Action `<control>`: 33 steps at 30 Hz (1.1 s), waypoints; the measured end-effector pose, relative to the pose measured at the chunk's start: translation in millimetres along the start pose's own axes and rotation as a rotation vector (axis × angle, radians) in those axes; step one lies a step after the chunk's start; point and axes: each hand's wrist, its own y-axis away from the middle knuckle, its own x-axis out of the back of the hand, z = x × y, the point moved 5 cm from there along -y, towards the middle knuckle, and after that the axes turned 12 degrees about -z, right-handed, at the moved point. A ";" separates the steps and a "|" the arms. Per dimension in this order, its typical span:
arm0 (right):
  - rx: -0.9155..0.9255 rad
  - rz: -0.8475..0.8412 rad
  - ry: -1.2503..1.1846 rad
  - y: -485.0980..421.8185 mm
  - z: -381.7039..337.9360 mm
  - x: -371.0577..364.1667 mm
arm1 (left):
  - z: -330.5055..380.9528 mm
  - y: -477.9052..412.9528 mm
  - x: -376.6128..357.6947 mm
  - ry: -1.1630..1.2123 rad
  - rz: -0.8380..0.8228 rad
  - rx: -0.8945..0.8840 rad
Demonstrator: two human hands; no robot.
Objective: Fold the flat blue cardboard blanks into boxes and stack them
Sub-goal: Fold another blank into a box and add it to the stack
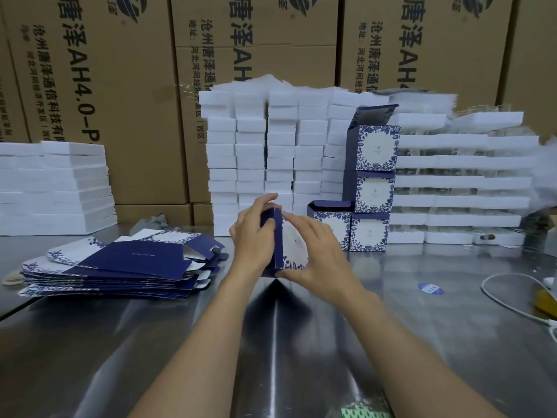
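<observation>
- The steel table (271, 342) is bright, smooth and mirror-like. It reflects both bare forearms, which reach forward from the near edge.
- At mid-table a half-formed box (279, 236) stands on end between the hands, its long axis upright and one corner edge turned toward the camera. The left face is plain dark blue and the right face is white with a blue leaf border. The card looks thin, stiff and sharply creased.
- The left hand (251, 239) grips the dark side, fingers curled over the upper edge. The right hand (315, 254) wraps the patterned face, fingers bent across it and thumb at the lower corner. Both are clamped on the box; neither is free.
- The pile of flat blanks (120, 267) lies to the left, near the left hand. The sheets are fanned and slightly sliding, with tabs sticking out to the right.
- A white cable (506, 300) curls at the right edge.
- The finished boxes (373, 191) stand right of the grip and farther back, stacked squarely, the top one with its lid up. By my reckoning the right hand is the nearer one for placing the box there.
- White foam trays (250, 152) stand in matte, soft-edged columns behind.
- Brown cartons (120, 86), printed and corrugated, wall off the back.
</observation>
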 end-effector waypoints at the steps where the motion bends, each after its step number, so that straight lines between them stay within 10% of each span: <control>1: 0.001 -0.001 0.015 0.0 -2.4 -1.0 | 3.6 0.5 -5.9 0.027 -0.063 -0.012; 6: -0.063 0.016 0.031 0.9 -4.5 -5.7 | 14.2 6.7 -41.6 0.276 -0.348 -0.010; 12: -0.399 0.199 -0.251 9.5 35.1 -2.9 | -1.2 0.6 -29.4 -0.129 -0.121 -0.081; 17: -0.577 -0.062 -0.611 26.4 74.5 -23.8 | -32.3 6.1 -35.3 -0.076 -0.211 0.061; 21: -0.695 -0.279 -0.610 36.7 87.0 -40.6 | -58.0 12.8 -38.0 -0.152 -0.238 0.157; 33: -0.703 -0.110 -0.554 41.4 98.0 -42.0 | -33.5 -42.5 -28.1 -0.147 -0.136 0.125</control>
